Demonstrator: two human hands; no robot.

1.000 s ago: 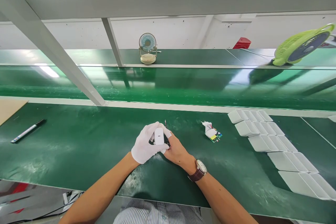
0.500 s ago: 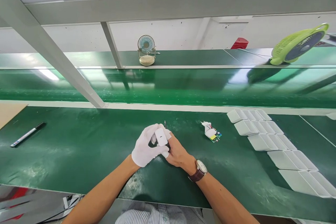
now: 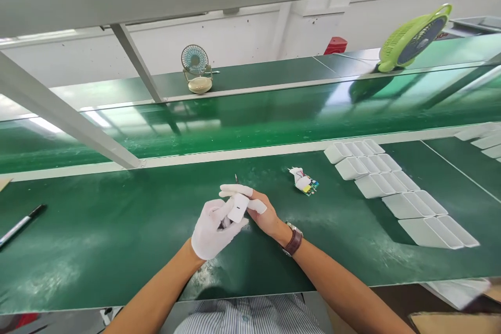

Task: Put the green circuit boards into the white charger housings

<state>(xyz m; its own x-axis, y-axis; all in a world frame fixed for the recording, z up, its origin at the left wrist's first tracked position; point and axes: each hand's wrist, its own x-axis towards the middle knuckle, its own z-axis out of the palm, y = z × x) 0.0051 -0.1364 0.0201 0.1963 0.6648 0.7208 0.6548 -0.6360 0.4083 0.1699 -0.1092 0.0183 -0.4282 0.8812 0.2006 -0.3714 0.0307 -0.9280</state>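
Note:
A small white charger housing [image 3: 238, 208] with a narrow dark slot in its end face is held near the middle of the bench. My left hand [image 3: 211, 229], in a white glove, is closed around its left side. My right hand [image 3: 266, 216] wears white finger covers and has its fingers closed on the charger's upper right side. Beyond the right fingers the thin tip of a pointed tool [image 3: 236, 179] sticks out; the rest is hidden, and I cannot tell whether it is held. To the right lies a circuit board [image 3: 310, 186] with white parts attached.
White divided trays [image 3: 385, 185] stand in a slanting row on the right. A marker pen [image 3: 21, 225] lies at far left. Behind are a green belt [image 3: 250, 125], a small fan [image 3: 197, 68], a lime-green fan [image 3: 410, 39] and a slanting metal post [image 3: 70, 109].
The view has tilted and turned to the right. My right fingers have shifted, with one now stretched over the charger's top. The charger has tilted in my hands; the circuit board stays put.

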